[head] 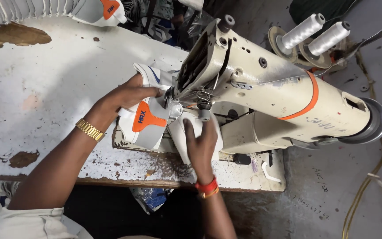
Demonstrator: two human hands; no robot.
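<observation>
Left hand (127, 95) grips the white-and-orange shoe upper (144, 121) at the sewing machine's (261, 88) needle; right hand (201, 141) presses flat on it. Stitching looks underway; next, feed the seam steadily.

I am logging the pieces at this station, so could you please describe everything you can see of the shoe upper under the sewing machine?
The shoe upper is white and grey with an orange patch and a blue stripe, of what looks like synthetic leather. It lies tilted at the needle end of the sewing machine, above the worn white table. The left hand grips it from the top, and the right hand presses its white lower part from below.
</observation>
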